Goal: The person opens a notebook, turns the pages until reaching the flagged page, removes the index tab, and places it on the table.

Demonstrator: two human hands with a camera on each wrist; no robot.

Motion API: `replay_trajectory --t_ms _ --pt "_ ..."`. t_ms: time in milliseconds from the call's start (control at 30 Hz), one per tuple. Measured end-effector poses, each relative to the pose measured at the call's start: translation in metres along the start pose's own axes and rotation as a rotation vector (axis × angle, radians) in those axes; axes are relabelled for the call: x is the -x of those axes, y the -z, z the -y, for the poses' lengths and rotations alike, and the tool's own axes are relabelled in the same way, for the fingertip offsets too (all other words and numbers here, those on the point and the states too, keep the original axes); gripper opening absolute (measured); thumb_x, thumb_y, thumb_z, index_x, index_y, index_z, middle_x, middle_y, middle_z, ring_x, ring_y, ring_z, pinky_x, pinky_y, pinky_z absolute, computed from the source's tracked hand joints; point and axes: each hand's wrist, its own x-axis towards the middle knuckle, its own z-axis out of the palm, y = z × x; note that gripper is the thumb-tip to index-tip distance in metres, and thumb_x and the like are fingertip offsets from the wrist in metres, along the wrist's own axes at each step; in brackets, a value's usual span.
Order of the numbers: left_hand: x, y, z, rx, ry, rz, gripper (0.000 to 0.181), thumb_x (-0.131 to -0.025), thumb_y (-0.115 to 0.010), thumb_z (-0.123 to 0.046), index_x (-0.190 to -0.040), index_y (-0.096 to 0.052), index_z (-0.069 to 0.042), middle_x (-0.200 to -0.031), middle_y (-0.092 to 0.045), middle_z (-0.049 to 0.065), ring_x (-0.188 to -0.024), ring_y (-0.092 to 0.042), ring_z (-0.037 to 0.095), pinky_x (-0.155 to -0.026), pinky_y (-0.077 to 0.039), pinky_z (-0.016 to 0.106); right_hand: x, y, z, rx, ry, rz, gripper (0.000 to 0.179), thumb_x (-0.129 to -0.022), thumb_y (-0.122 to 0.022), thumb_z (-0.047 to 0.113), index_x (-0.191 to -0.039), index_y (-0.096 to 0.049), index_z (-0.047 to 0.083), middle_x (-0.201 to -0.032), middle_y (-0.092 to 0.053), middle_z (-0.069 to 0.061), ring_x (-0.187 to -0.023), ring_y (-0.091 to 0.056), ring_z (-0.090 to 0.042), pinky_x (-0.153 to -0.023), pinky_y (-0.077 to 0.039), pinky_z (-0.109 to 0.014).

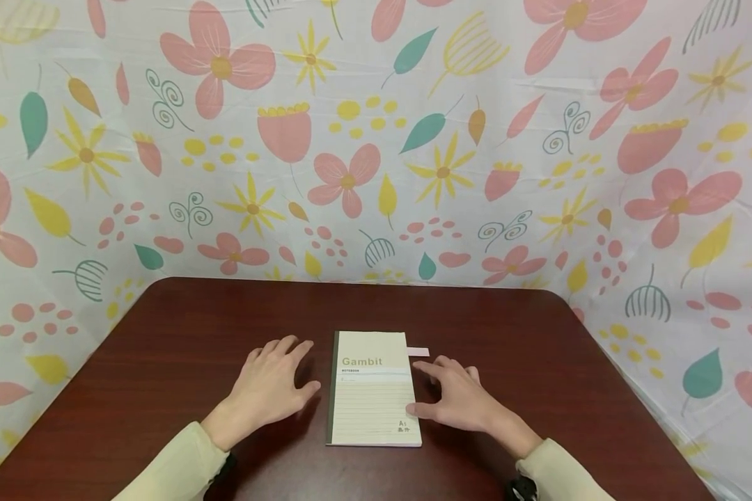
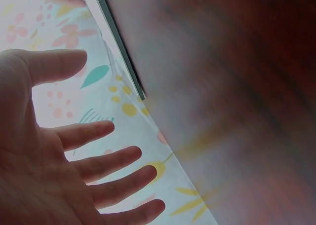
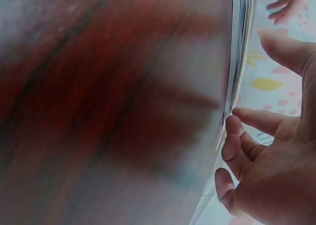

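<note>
A closed notebook (image 1: 372,396) with a cream cover, the word "Gambit" and a dark spine lies flat on the table. From its upper right edge sticks out a pale paper strip (image 1: 418,352). My left hand (image 1: 264,388) is spread left of the spine, apart from it and holding nothing; the left wrist view shows its fingers (image 2: 118,183) extended. At the notebook's right side is my right hand (image 1: 460,398), its thumb tip over the cover's edge and its index finger near the page edges (image 3: 237,52). Whether either fingertip touches the notebook, I cannot tell.
The dark red-brown table (image 1: 225,313) has a glossy surface and rounded far corners. Behind it and along its sides hangs a white cloth (image 1: 363,90) printed with flowers and leaves. Pale sleeves (image 1: 175,466) cover both forearms.
</note>
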Motion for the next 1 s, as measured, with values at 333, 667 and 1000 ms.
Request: replay_trajectory --t_ms 333,667,1000 --pt "-0.0027 -0.0029 -0.0023 0.001 0.000 0.008 0.063 -0.090 -0.078 -0.045 -0.141 -0.066 -0.011 -0.140 -0.060 0.019 -0.126 -0.057 0.044 -0.099 -0.045 0.066 -0.0033 -0.0012 0.0001 -0.002 0.021 0.013 0.080 -0.081 -0.085 0.053 -0.144 -0.065 0.007 -0.092 -0.050 0.005 -0.085 -0.046 -0.011 -0.076 -0.026 -0.044" --pt "-0.0036 -0.0052 -0.0042 0.007 0.000 0.023 0.062 -0.090 -0.078 -0.045 -0.140 -0.067 -0.011 -0.140 -0.060 0.019 -0.126 -0.057 0.044 -0.099 -0.046 0.066 -0.0047 -0.0034 -0.0013 -0.022 0.025 0.026 0.081 -0.081 -0.085 0.052 -0.144 -0.064 0.005 -0.092 -0.050 0.005 -0.084 -0.046 -0.012 -0.075 -0.026 -0.043" --pt "-0.0042 -0.0061 -0.0038 0.013 0.004 0.039 0.059 -0.090 -0.078 -0.043 -0.138 -0.068 -0.010 -0.140 -0.060 0.019 -0.126 -0.058 0.044 -0.099 -0.046 0.066 -0.0057 -0.0017 -0.0019 -0.101 0.068 -0.005 0.072 -0.086 -0.084 0.042 -0.142 -0.064 0.002 -0.093 -0.052 0.001 -0.074 -0.046 -0.011 -0.068 -0.039 -0.032"
